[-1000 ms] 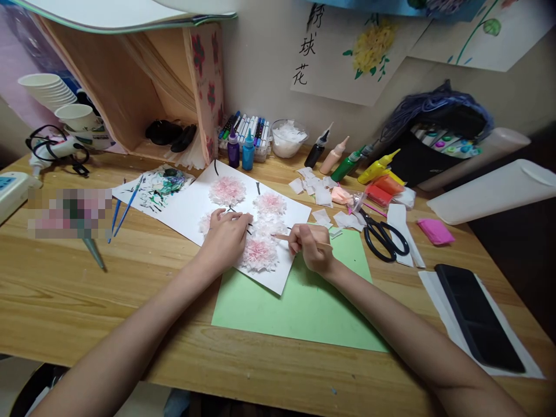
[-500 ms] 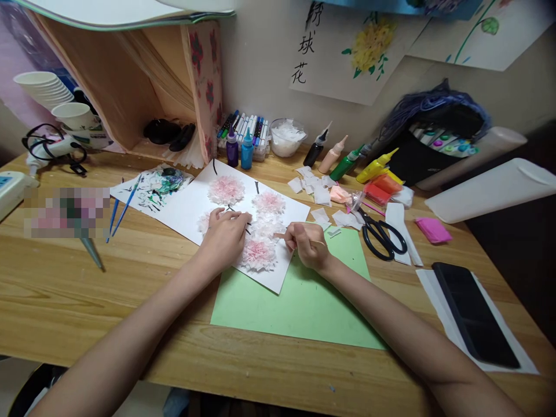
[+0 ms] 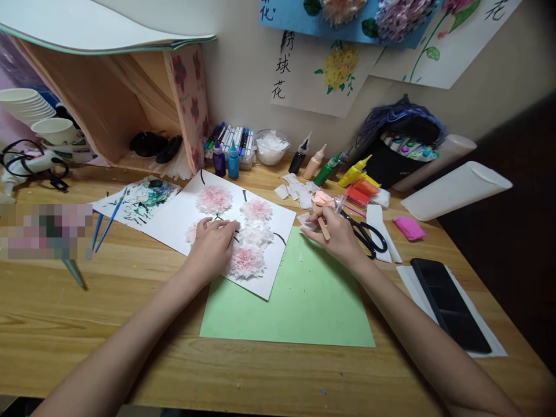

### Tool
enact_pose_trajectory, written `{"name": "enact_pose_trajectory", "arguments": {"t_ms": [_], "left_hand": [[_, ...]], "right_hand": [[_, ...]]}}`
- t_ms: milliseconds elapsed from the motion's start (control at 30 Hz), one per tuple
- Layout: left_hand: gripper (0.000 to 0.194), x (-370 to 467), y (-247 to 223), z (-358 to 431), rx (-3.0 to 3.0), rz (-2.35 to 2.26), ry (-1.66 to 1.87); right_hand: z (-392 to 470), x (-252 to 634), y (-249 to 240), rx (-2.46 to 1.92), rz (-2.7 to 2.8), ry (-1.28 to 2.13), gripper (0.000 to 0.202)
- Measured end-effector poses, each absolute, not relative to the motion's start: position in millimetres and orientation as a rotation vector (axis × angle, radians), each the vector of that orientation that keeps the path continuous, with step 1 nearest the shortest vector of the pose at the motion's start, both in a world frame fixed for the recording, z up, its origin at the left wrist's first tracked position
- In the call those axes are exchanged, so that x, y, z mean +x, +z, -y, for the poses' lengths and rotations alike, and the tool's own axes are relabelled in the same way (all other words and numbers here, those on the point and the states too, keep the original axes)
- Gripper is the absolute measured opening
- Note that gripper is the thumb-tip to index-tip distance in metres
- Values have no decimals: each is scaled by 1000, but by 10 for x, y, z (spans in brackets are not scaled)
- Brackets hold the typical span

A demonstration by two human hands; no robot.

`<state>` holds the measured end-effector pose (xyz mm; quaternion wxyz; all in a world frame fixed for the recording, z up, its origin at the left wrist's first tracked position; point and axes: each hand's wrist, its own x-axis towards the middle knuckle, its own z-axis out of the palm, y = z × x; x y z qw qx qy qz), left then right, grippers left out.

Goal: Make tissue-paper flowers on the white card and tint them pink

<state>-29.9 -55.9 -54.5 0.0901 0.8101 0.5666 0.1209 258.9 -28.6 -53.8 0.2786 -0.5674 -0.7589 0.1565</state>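
Observation:
My left hand [image 3: 212, 246] lies over a white sheet [image 3: 182, 202], fingers resting on it and bent a little. Fluffy pink-and-white paper flowers are stuck on this sheet, among them a pink one [image 3: 214, 198] at the top and another [image 3: 247, 260] at the bottom. Short dark painted strokes [image 3: 280, 238] run near them. To the right, my right hand [image 3: 341, 237] grips a flat wooden craft stick [image 3: 322, 226]. Its fingertips are by a small white paper piece [image 3: 306, 221]; whether they touch it I cannot tell. A green sheet [image 3: 295, 307] lies beneath.
Black-handled scissors [image 3: 376, 240] lie beside my right hand. Behind are scattered paper squares [image 3: 295, 190], a bowl of white scraps [image 3: 272, 147] and paint bottles [image 3: 325, 171]. A paint-smeared sheet [image 3: 150, 200] with brushes [image 3: 110, 220] lies left; a phone [image 3: 449, 304] lies right.
My right hand has moved away from the white flower, rightward to the loose paper pieces, still holding the craft stick. My left hand stays on the sheet. The camera view has shifted.

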Motion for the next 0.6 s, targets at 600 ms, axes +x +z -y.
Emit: {"name": "enact_pose_trajectory", "arguments": {"t_ms": [600], "left_hand": [[35, -293, -509, 558, 2394, -1690, 365]], "right_hand": [[214, 2642, -469, -1500, 1803, 364, 2]]}}
